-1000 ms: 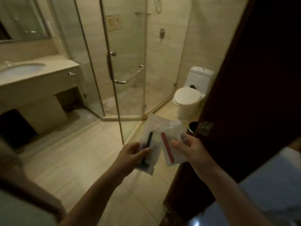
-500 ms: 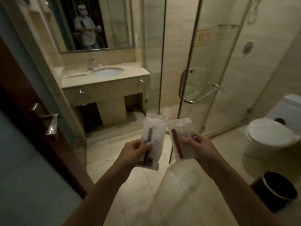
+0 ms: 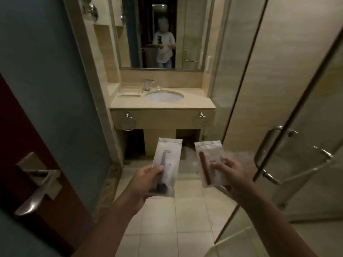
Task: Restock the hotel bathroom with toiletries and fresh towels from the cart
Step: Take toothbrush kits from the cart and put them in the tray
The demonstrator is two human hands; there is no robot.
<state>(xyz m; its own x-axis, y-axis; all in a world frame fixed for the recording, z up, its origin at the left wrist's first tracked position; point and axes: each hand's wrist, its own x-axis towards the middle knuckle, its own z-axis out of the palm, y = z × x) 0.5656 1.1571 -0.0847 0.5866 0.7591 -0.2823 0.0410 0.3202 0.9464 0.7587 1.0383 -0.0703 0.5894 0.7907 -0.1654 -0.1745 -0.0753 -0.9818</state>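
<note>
My left hand [image 3: 143,179] grips a clear toiletry packet with a dark blue item [image 3: 167,160] inside, held upright in front of me. My right hand [image 3: 231,176] pinches a second clear packet with a red stick-shaped item [image 3: 208,156] in it. The two packets are side by side and a little apart. Straight ahead stands the beige vanity counter [image 3: 196,102] with an oval sink [image 3: 164,96] and a tap [image 3: 148,84]. A small tray [image 3: 130,94] lies on the counter to the left of the sink.
A dark wooden door with a metal lever handle [image 3: 36,190] stands open at my left. The glass shower door [image 3: 289,145] with its bar handle is open at my right. A mirror [image 3: 159,32] above the sink reflects a person. Tiled floor [image 3: 185,219] runs to the vanity.
My view has swung left from the toilet and shower to face the vanity head-on. Both hands keep hold of their packets, which have drawn slightly apart.
</note>
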